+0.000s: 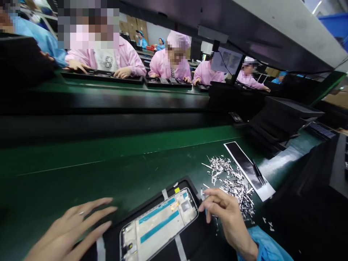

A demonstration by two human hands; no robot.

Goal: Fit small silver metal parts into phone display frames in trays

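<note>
A phone mid-frame [160, 226] with two blue strips lies face up in a black tray [187, 180] at the bottom centre. Pale tape strips [180, 248] cross the tray, and a small yellow tab [177, 190] sits by the frame's upper edge. My left hand [74, 226], a ring on one finger, is open with fingers spread over the tray's left side. At the frame's top right corner is my right hand [224, 214], its fingers curled together; whether a small scrap is between them is hard to make out.
Right of the tray lies a pile of small peeled strips [236, 188]. Beyond it, black tweezers [259, 172] rest on a white-edged black sheet [240, 159]. Black trays [277, 123] are stacked at right. Co-workers in pink sit across the bench, below an overhead shelf [244, 32].
</note>
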